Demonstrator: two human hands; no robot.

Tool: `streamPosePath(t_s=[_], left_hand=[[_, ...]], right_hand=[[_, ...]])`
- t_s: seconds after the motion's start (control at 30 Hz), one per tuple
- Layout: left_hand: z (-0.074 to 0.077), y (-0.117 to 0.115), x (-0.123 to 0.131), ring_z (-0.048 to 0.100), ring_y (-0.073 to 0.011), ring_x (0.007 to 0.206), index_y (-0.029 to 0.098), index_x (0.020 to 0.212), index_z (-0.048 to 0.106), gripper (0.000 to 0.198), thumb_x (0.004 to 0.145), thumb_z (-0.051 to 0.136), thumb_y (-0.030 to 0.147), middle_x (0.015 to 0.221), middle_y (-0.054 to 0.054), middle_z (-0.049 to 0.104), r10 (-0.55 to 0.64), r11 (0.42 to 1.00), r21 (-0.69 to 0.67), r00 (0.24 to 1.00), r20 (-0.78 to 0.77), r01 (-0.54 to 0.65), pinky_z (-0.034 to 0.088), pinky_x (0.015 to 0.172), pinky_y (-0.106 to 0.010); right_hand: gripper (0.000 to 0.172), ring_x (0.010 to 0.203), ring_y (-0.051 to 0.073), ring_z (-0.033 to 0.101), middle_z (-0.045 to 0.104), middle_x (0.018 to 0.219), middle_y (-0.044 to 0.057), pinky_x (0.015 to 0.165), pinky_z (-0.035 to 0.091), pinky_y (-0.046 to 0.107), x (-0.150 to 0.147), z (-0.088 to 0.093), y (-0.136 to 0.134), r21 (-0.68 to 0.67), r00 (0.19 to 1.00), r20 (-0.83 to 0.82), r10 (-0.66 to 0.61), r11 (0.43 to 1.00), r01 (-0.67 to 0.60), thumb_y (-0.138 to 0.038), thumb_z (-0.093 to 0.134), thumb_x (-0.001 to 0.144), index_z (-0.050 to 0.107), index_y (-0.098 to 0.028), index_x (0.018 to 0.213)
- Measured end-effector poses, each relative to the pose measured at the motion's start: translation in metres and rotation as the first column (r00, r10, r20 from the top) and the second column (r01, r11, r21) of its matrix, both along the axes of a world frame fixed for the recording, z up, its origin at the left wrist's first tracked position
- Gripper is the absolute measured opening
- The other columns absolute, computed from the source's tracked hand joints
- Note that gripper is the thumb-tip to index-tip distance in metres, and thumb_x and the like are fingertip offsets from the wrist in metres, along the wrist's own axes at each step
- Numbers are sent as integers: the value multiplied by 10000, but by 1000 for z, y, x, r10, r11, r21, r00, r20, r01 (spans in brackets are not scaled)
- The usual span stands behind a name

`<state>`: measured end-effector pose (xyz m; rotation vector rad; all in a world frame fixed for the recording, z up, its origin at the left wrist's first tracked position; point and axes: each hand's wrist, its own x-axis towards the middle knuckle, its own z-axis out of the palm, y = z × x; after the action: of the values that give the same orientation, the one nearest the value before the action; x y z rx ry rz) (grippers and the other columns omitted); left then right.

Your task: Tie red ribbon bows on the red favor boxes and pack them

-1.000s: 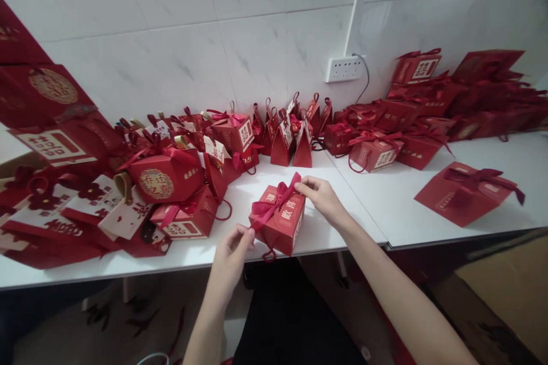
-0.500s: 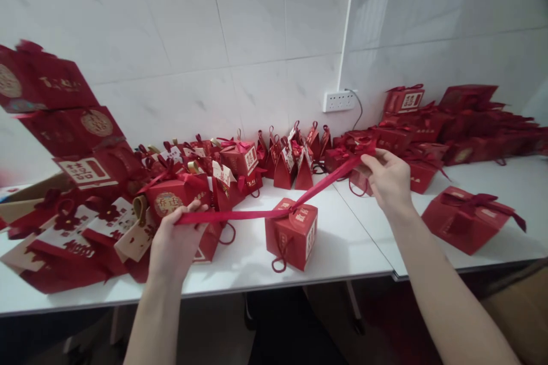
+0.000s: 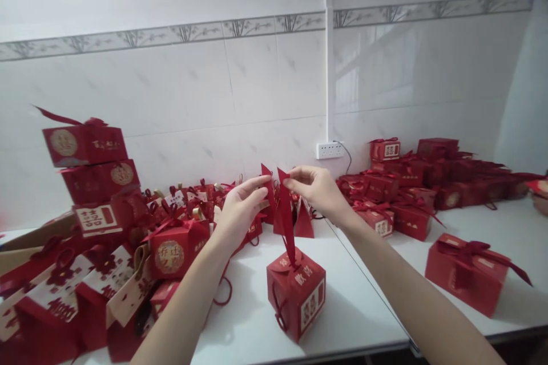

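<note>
A red gift box [image 3: 296, 295] with a cord loop on its side stands on the white table in front of me. From its top a red ribbon [image 3: 287, 222] rises in two lengths with slanted ends. My left hand [image 3: 245, 205] pinches one length close to its tip. The other length is pinched near its end by my right hand [image 3: 314, 185]. Both hands are raised above the box, a small gap between their fingertips. Behind the ribbon, small red pointed boxes [image 3: 305, 220] are partly hidden.
At left, several red boxes [image 3: 103, 177] form a stack, with white-topped gift bags [image 3: 64, 291] before it. To the right sits a bow-tied red box [image 3: 466, 274]. A pile of red boxes [image 3: 440, 177] lines the back right, near a wall socket [image 3: 329, 150].
My hands have come together and upward from wide apart, bringing the ribbon from stretched sideways to upright above the box. The camera view has tilted up.
</note>
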<state>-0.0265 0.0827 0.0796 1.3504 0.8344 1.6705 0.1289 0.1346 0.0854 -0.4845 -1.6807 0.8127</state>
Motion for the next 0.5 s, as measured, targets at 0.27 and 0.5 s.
streamPosePath(t_s=[0.27, 0.5], left_hand=[[-1, 5, -13, 606, -96, 647, 146, 944, 700, 316, 631, 704, 190, 743, -17, 664, 129, 992, -1, 987, 97, -130, 502, 674, -261], [-2, 6, -42, 559, -70, 579, 143, 849, 679, 234, 634, 612, 81, 750, -11, 631, 258, 966, -43, 948, 185, -254, 480, 560, -214]], right_hand=[[145, 655, 154, 650, 685, 708, 24, 656, 537, 310, 21, -2, -12, -48, 993, -72, -91, 995, 88, -283, 697, 683, 643, -160, 737], [69, 578, 128, 649, 651, 659, -21, 552, 578, 285, 48, -6, -35, -24, 986, -135, -102, 995, 100, -218, 680, 714, 624, -181, 733]])
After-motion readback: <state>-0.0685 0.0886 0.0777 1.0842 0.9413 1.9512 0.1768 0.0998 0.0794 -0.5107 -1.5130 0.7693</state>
